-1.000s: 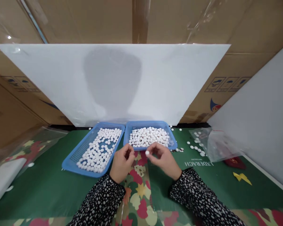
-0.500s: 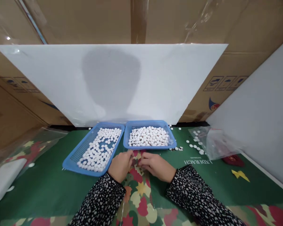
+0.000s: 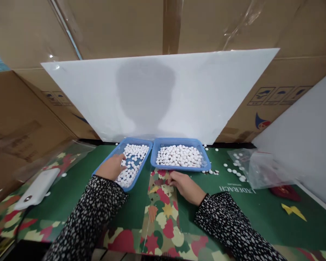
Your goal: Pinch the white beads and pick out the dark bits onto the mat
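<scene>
My left hand (image 3: pixel 112 167) reaches over the left blue basket (image 3: pixel 101 162), thumb and forefinger apart among the small round white pieces (image 3: pixel 136 151) spread inside; I see nothing held in it. The right blue basket (image 3: pixel 181 168) stands beside it, with a denser heap of white pieces (image 3: pixel 179 156). Just in front of that basket, my right hand (image 3: pixel 185 185) rests low over the patterned strip (image 3: pixel 163 203), its fingers curled together. Whatever they may pinch is hidden.
Loose white pieces (image 3: pixel 238 175) lie right of the baskets near a clear plastic bag (image 3: pixel 268 168). Beyond are a dark red item (image 3: pixel 285 192) and a yellow scrap (image 3: pixel 293 211). A white device (image 3: pixel 39 188) with a cable sits at left. A white board (image 3: pixel 152 94) leans behind.
My left hand has left the spot near my right hand and moved left, over the left basket, its fingers parting. My right hand stays in front of the right basket. The view has turned left.
</scene>
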Action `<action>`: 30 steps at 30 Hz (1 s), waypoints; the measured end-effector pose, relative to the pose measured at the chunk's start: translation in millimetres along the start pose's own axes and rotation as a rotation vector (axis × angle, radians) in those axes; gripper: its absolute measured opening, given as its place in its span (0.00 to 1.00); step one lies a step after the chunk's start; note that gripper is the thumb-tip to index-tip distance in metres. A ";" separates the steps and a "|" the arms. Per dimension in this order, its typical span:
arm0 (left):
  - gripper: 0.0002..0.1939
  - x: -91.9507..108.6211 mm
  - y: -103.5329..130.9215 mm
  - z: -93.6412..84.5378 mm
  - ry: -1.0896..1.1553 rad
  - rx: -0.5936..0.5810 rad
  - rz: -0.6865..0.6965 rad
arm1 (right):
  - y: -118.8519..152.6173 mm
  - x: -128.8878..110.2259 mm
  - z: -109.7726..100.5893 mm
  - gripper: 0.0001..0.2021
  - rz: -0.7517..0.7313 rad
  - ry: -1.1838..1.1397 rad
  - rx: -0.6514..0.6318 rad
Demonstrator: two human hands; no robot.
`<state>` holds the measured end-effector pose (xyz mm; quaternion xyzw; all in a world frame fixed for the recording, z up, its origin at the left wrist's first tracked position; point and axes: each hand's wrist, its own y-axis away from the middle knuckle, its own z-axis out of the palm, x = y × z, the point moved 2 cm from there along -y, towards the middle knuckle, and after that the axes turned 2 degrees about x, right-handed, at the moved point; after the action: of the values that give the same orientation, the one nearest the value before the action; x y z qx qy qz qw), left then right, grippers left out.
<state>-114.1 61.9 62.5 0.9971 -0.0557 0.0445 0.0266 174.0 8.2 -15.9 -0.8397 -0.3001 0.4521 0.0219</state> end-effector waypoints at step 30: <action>0.19 44.6 -52.9 53.7 -0.285 -0.132 0.198 | 0.7 9.5 -17.3 0.08 0.016 -0.032 0.090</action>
<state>-59.3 106.4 10.6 0.9790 -0.1598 -0.0984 0.0791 191.7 16.7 -13.1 -0.8329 -0.2729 0.4788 0.0511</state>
